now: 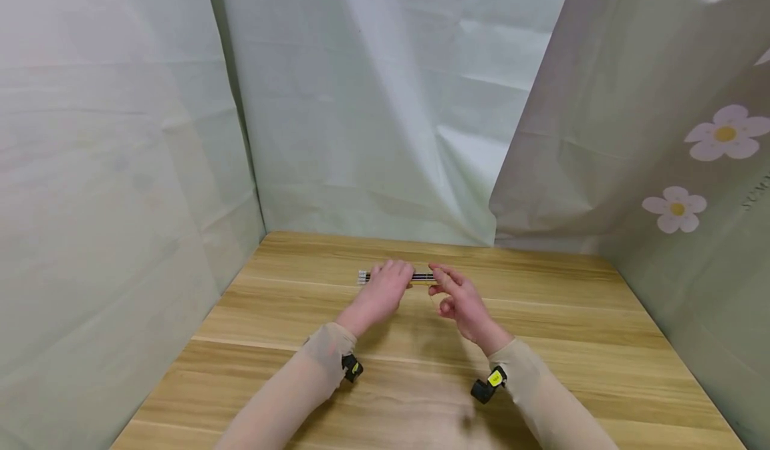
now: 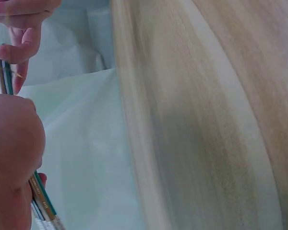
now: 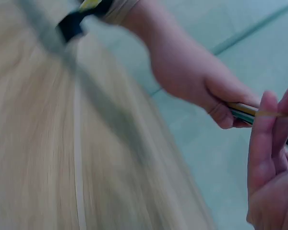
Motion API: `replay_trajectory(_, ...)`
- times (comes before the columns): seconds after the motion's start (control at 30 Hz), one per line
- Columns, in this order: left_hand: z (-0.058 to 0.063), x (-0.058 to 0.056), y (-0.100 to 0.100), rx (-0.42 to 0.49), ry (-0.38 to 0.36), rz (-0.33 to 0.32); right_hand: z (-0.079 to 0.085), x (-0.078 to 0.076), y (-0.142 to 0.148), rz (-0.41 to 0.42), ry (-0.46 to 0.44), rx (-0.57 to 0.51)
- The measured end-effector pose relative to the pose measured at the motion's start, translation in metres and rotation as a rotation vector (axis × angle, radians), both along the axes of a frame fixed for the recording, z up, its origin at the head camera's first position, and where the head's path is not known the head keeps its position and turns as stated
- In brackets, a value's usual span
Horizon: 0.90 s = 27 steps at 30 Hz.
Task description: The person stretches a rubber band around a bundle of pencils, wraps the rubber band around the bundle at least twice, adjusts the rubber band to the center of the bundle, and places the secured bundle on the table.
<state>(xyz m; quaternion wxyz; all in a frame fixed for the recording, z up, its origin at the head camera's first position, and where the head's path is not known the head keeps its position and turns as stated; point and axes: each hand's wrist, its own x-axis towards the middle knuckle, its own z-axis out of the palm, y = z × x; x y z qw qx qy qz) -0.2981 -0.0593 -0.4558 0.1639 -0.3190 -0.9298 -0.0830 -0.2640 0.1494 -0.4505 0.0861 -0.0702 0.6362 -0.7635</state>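
Observation:
Over the middle of the table, my left hand grips a small bundle of pencils lying level from left to right. White-tipped ends stick out to the left of that hand. The left wrist view shows green and brown barrels on the pencils, partly covered by the palm. At the bundle's right end is my right hand, its fingers and thumb around a thin yellowish rubber band. The band is stretched across the fingers and meets the pencils. The bundle's far tips are partly hidden by the right fingers.
Both hands are above a wood-grain table. Pale fabric curtains hang behind and at the sides, with white flowers printed on the right one. A small black wrist device sits on the right sleeve, another on the left.

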Motion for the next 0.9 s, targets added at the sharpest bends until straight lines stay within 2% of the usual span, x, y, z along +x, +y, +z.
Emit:
replay_trajectory(0.13,0.0,0.002,-0.001,-0.123,0.076,-0.027,-0.002,0.0,-0.004,-0.06,0.103,0.243)
replay_trajectory(0.23,-0.002,0.003,-0.002,-0.193,0.148,-0.037,-0.005,-0.001,-0.005,-0.108,0.143,0.348)
replay_trajectory(0.33,-0.003,0.004,-0.002,-0.226,0.2,-0.04,-0.008,-0.001,-0.005,-0.131,0.162,0.387)
replay_trajectory(0.47,-0.003,0.004,-0.002,-0.233,0.22,-0.045,-0.011,-0.003,-0.004,-0.135,0.18,0.403)
replay_trajectory(0.63,-0.002,0.004,-0.002,-0.199,0.181,-0.047,-0.012,-0.005,-0.002,-0.142,0.185,0.408)
replay_trajectory(0.8,0.0,0.005,-0.001,-0.08,0.04,-0.012,-0.014,-0.007,0.0,-0.154,0.158,0.381)
replay_trajectory(0.9,0.001,0.004,0.0,-0.02,-0.025,0.039,-0.016,-0.005,-0.001,-0.134,0.19,0.378)
